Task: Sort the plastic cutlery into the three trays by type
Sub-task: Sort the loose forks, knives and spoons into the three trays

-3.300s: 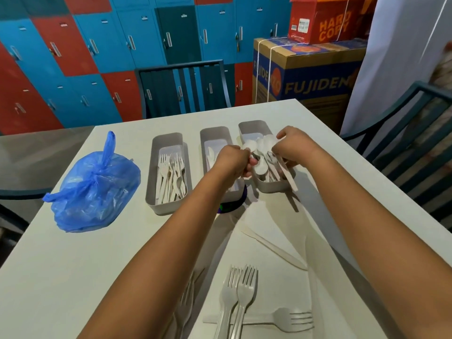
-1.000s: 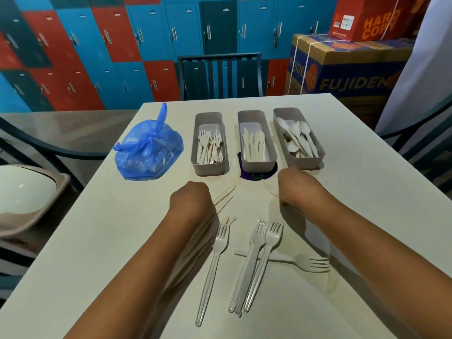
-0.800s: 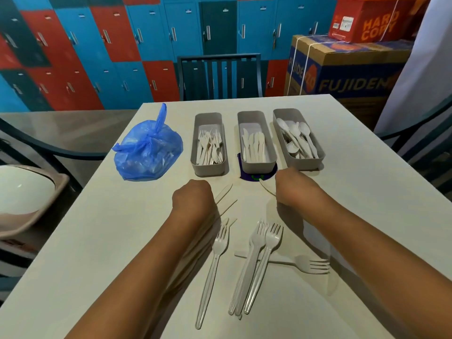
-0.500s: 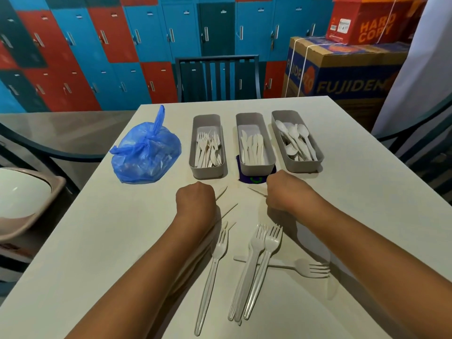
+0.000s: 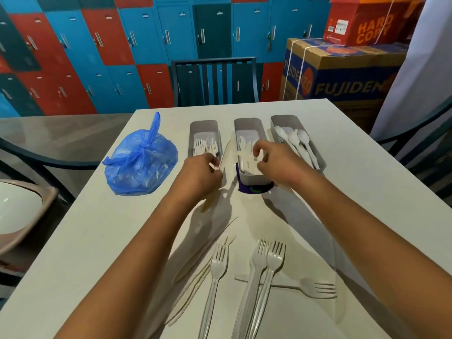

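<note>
The left hand [image 5: 203,173] grips a white plastic knife [image 5: 225,152], its blade pointing toward 12 o'clock between the fork tray [image 5: 205,125] and the middle tray [image 5: 247,122]. The right hand [image 5: 274,160] hovers over the middle tray, its curled fingers pinching another knife [image 5: 245,155] above the knives there. At 1 o'clock the spoon tray [image 5: 285,119] holds spoons. Four forks [image 5: 259,272] lie at 6 o'clock on the desk [image 5: 367,192], and a blue bag [image 5: 140,165] sits at 10 o'clock.

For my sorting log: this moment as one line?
left hand: holds knife | right hand: knife over middle tray | forks: unsorted
</note>
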### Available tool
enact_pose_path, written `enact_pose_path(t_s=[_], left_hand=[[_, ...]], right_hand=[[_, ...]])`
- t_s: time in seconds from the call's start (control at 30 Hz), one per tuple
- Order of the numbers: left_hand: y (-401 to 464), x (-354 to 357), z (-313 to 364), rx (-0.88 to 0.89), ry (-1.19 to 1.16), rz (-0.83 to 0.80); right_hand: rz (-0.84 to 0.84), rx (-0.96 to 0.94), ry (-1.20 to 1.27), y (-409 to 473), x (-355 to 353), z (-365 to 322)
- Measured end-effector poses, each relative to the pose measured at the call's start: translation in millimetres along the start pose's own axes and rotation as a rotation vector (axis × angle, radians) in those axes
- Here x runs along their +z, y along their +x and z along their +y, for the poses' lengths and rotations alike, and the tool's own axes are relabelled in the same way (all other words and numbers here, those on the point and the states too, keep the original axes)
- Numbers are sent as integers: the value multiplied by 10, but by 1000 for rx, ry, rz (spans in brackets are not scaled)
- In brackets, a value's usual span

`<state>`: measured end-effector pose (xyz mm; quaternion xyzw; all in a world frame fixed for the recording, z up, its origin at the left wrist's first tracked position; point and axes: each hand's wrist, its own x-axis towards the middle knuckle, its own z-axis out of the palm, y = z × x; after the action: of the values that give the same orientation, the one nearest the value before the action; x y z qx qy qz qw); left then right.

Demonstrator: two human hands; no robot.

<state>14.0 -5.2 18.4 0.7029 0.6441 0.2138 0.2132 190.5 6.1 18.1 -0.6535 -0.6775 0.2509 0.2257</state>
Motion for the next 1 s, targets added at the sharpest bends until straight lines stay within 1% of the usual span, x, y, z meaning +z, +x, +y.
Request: enact_pose_path(t_s=[0.1,0.3,0.43,0.57,0.7,0.73,0.8,0.9,1.0], left_hand=[[185,110,11,17,-165,40],[472,309,85,-24,-319,28],[652,366,199,-30,-308,56],[813,396,386,-6,-233,52],[817,403,478,6,-145,76],[787,389,477,1,-131,87],[696,328,455,-12,-113,92],[501,168,385,-19,-82,21],[233,-3,280,-18,-36,-103]], right_hand=[[96,38,81,238,26,31],[187,104,81,682,62,51],[239,45,59,662,41,39],[221,12,30,504,-5,88],[122,10,-9,259,-106,118],[72,10,-6,194,-133,116],[-78,2,13,47,-172,102],[-322,-39,-44,-100,-150,83],[-456,-76,-105,-184,-31,44]])
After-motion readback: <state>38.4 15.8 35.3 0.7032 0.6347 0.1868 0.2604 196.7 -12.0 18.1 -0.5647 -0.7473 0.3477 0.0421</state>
